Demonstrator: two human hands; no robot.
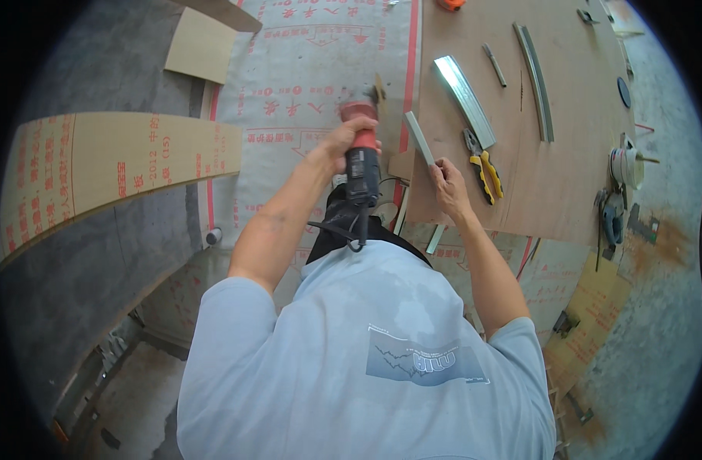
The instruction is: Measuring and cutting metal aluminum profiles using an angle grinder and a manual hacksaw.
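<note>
L hand (341, 144) – fingers wrapped round red front of angle grinder (362, 175), cutting disc (380, 87) at far end; can't tell from here if it's spinning. R hand (448, 184) – fingers pinching near end of narrow metal strip (420, 139), at plywood worktop's (542, 188) L edge. Combination pliers (486, 175), metal channel (464, 100) to R of strip. For a good cut I'd brace strip firmly vs. worktop, R fingers well off disc line, power cord (361, 230) clear of blade, grinder wrist stiff
</note>
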